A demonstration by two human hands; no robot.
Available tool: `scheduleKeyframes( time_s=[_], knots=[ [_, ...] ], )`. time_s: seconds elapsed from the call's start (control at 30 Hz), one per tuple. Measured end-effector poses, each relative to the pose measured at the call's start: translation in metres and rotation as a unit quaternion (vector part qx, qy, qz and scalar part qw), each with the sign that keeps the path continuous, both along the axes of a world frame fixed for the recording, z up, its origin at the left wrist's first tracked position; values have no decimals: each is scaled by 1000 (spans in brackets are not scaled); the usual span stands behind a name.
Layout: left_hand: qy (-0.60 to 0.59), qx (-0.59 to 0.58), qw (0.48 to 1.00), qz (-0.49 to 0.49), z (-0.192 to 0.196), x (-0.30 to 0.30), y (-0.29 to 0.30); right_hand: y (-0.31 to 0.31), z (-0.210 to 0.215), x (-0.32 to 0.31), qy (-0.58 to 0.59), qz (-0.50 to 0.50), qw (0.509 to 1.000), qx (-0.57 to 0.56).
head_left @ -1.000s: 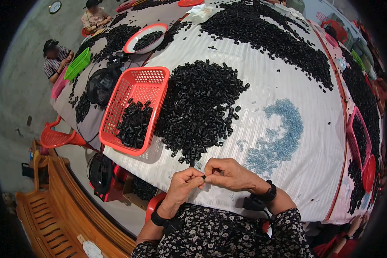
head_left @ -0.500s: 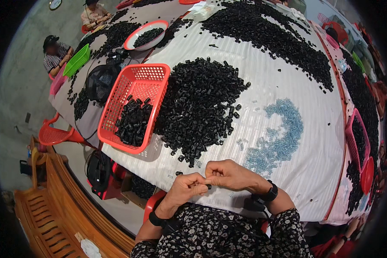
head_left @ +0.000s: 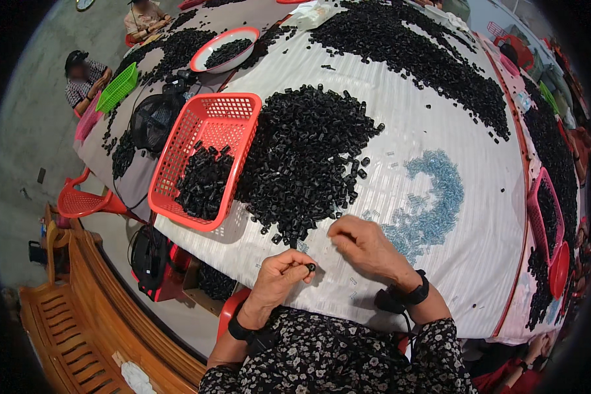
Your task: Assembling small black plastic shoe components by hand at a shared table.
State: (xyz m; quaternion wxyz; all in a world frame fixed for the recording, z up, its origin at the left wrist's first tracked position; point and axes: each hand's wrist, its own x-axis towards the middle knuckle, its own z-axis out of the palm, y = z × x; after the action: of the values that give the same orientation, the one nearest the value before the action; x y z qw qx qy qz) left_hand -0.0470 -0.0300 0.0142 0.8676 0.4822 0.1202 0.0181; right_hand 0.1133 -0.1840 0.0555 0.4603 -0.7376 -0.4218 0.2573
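My left hand (head_left: 277,281) is closed, thumb against fingers, around a small black plastic cylinder (head_left: 310,267) above the near edge of the cloth. Apart from it, my right hand (head_left: 366,244) hovers over the cloth between the black heap and the pale pieces. Its fingers are curled and their tips hidden, so whatever they hold does not show. A large heap of similar black parts (head_left: 302,157) lies ahead of both hands. Right of it spreads a curved patch of tiny pale-blue, see-through pieces, perhaps springs (head_left: 433,197).
Left of the heap stands a red plastic basket (head_left: 248,141) partly filled with black parts. Behind it are a black fan (head_left: 156,121) and a red-rimmed basin (head_left: 197,60). A wooden bench (head_left: 79,315) is at lower left. Other people sit around the table.
The hands were together over the black cylinder; they are now apart. My right hand has moved up and right, while the left keeps the cylinder nearly in place.
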Motion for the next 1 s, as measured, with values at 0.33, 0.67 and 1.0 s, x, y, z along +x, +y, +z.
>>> scheduleKeyframes(
  time_s=[0.33,0.67,1.0],
  knots=[
    [-28,-29,999,-30,-6,-1,2,7,-45,15,-193,-107,975,-18],
    [15,30,999,-22,-5,2,0,13,-50,5,-298,-62,951,-47],
    [27,119,991,46,-4,4,0,11,-27,-2,-74,-21,996,51]
  ],
)
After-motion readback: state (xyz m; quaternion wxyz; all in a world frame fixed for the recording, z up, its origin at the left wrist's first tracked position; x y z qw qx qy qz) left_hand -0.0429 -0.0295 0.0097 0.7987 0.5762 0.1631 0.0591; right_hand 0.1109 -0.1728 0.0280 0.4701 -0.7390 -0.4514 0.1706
